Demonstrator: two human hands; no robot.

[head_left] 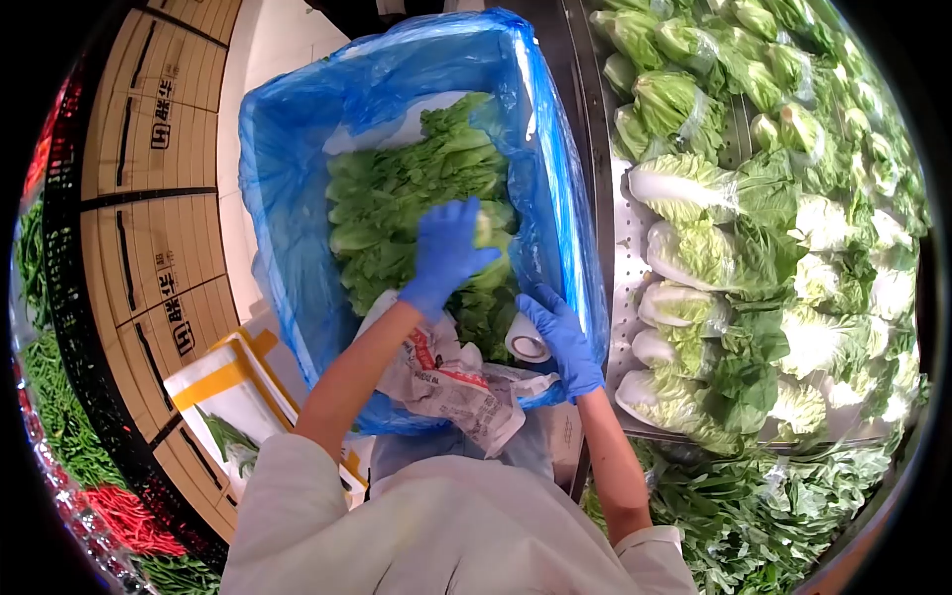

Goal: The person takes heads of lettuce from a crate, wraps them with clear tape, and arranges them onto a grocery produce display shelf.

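Note:
In a crate lined with a blue plastic bag (pixel 288 188) lie several heads of leafy green lettuce (pixel 397 188). My left hand (pixel 451 253), in a blue glove, rests on them with its fingers stretched and its thumb apart. My gloved right hand (pixel 563 332) is at the crate's near right corner, its fingers round a white roll of tape (pixel 526 340) whose round end faces me. A crumpled sheet of printed newspaper (pixel 466 387) hangs over the near edge, partly under my left forearm.
On the right, a perforated metal shelf (pixel 627 268) bears taped Chinese cabbages (pixel 684 188) and other greens. Loose leafy greens (pixel 724 506) lie below them. A white foam box with yellow tape (pixel 218 382) stands at left, beside brown cartons (pixel 159 238). Green and red chillies (pixel 129 521) lie beyond.

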